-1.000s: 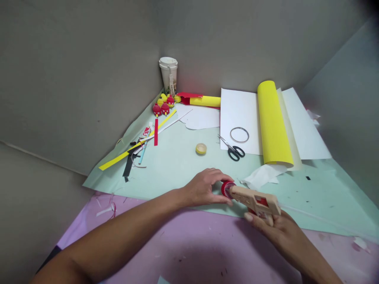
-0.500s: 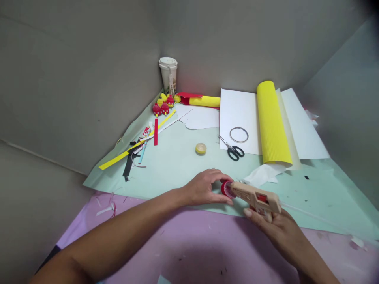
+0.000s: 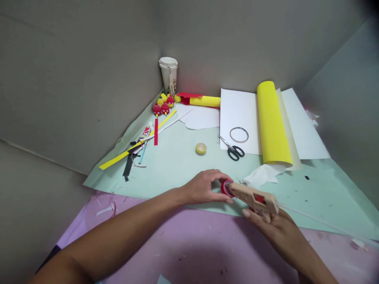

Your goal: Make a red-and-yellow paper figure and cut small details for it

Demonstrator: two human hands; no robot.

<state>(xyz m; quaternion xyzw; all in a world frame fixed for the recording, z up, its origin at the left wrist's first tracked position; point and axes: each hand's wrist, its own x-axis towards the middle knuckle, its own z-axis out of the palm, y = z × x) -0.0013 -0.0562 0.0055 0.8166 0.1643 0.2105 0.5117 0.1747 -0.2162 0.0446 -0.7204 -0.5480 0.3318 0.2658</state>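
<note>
Just over the near edge of a pale green sheet (image 3: 174,169) spread on a pink surface (image 3: 166,244), a person's left hand (image 3: 201,188) pinches a small, round, red ribbed piece (image 3: 224,188) between thumb and fingers. The right hand (image 3: 278,228) grips the handle of a beige plastic glue gun (image 3: 248,194), nozzle end at the red piece; I cannot tell whether they touch. Beyond lie a yellow tape roll (image 3: 201,151), black-handled metal scissors (image 3: 231,147) and a large yellow corrugated roll (image 3: 274,122).
</note>
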